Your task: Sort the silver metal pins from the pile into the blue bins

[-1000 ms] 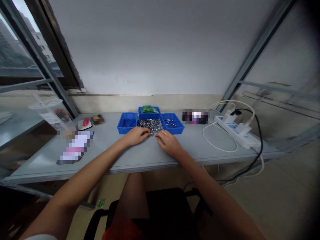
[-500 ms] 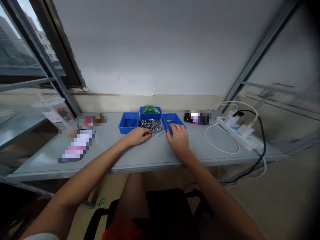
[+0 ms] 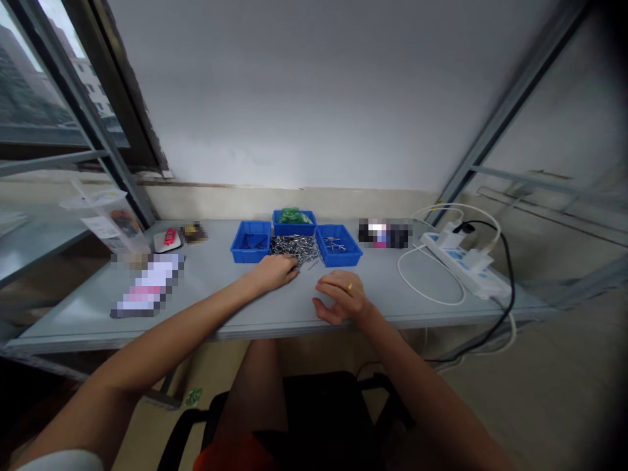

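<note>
A pile of small metal pins (image 3: 294, 247) lies on the grey table (image 3: 220, 294) between three blue bins: a left bin (image 3: 251, 241), a back bin with green parts (image 3: 293, 221), and a right bin (image 3: 338, 244) holding a few pins. My left hand (image 3: 275, 271) rests at the near edge of the pile, fingers curled and touching the pins. My right hand (image 3: 342, 297) hovers over the table in front of the right bin, fingers loosely curled, a ring on one finger; what it holds, if anything, is hidden.
A white power strip (image 3: 464, 258) with plugs, white and black cables sits at the right. A clear plastic container (image 3: 105, 219) and small items lie at the left. Blurred objects rest on the table. A black chair is below.
My right hand has drawn back from the right blue bin toward me, to the table's near half. My left hand stays at the pile's edge.
</note>
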The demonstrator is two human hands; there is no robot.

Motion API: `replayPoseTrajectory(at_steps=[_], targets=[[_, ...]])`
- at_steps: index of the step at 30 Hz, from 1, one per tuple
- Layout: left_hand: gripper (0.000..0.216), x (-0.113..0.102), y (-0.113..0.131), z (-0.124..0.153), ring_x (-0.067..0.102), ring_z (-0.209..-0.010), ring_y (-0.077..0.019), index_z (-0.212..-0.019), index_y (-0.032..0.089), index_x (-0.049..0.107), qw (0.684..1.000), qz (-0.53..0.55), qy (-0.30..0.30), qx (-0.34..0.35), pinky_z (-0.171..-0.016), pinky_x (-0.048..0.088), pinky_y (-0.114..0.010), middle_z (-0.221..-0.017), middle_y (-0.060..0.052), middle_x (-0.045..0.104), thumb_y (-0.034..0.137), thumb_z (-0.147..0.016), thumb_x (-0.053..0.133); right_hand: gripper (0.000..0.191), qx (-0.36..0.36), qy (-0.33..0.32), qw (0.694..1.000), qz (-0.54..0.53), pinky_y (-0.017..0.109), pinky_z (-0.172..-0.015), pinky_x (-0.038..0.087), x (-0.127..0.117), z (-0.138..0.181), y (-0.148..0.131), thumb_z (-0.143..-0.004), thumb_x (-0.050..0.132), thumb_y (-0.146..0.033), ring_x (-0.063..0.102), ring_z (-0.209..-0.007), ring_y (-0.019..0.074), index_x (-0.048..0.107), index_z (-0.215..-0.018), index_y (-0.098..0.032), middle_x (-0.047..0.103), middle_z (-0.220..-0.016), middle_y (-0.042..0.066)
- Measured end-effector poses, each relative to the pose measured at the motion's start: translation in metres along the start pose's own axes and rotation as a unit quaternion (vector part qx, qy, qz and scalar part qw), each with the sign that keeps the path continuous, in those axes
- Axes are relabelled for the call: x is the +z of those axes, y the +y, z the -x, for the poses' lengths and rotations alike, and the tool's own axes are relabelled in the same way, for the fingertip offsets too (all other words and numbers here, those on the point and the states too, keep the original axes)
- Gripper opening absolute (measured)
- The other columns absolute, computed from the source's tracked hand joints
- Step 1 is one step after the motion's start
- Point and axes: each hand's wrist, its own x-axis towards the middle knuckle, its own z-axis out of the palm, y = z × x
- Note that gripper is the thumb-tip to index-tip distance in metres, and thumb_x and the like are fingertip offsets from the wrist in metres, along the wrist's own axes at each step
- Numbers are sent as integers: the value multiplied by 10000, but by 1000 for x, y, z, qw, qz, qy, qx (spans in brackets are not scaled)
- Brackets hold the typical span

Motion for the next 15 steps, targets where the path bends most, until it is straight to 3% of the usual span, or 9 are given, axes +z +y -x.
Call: replayPoseTrajectory(at_steps=[3, 8, 12, 15], targets=[[301, -1, 6, -5, 630, -828, -218, -900, 162, 603, 999, -35, -3, 2, -662, 456, -278, -948, -93, 657, 365, -884, 382, 169, 33, -80, 996, 26, 270, -612, 438, 4, -2, 1, -775, 509, -160, 554, -702, 146, 557, -933, -195, 611, -771, 31], [321, 0, 11, -12, 640, -820, -227, -870, 146, 624, 998, -51, -19, -17, -689, 462, -296, -904, -116, 669, 324, -889, 358, 139, 169, -231, 957, 54, 286, -715, 429, 21, 5, 10, -841, 441, -167, 553, -785, 172, 567, -899, -166, 609, -783, 55], [287, 7, 10, -13, 644, -807, -231, -864, 152, 624, 998, -38, -4, -39, -676, 462, -297, -882, -108, 673, 283, -872, 368, 123, 247, -296, 922, 30, 281, -722, 424, 27, 17, 11, -841, 462, -181, 551, -800, 173, 571, -899, -173, 615, -826, 55], [264, 11, 8, -11, 648, -766, -240, -858, 159, 612, 998, -26, 4, -54, -640, 459, -302, -852, -100, 675, 287, -858, 381, 119, 274, -308, 911, 1, 288, -762, 424, 26, 21, 10, -840, 469, -177, 548, -826, 173, 575, -894, -175, 618, -861, 55]])
